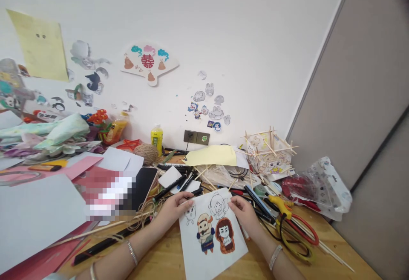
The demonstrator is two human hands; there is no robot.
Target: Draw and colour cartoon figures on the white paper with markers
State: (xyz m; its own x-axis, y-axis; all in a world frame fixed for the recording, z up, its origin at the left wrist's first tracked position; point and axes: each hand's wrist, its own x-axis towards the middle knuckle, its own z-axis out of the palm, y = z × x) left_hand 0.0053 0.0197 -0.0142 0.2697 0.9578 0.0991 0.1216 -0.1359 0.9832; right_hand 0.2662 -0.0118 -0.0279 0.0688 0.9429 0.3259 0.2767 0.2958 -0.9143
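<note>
A white sheet of paper (pixel 198 265) with cartoon figures drawn on it is held up over the wooden table. Two of its figures are coloured in and the upper two are plain black outlines. My left hand (pixel 175 209) pinches the sheet near its upper left corner, thumb on the front. On the opposite side my right hand (pixel 244 214) grips the upper right edge, with the fingers partly behind the paper. Black marker pens (pixel 187 182) lie just beyond the sheet's top edge. A blue pen (pixel 257 199) rests past my right hand.
To the right are a yellow glue gun (pixel 280 206), red-handled scissors (pixel 306 229) and a stick frame (pixel 271 154). A phone (pixel 145 186), twine ball (pixel 146 154), yellow-labelled bottle (pixel 156 139) and papers (pixel 38 212) crowd the left and back. A wall socket (pixel 196 137) sits behind.
</note>
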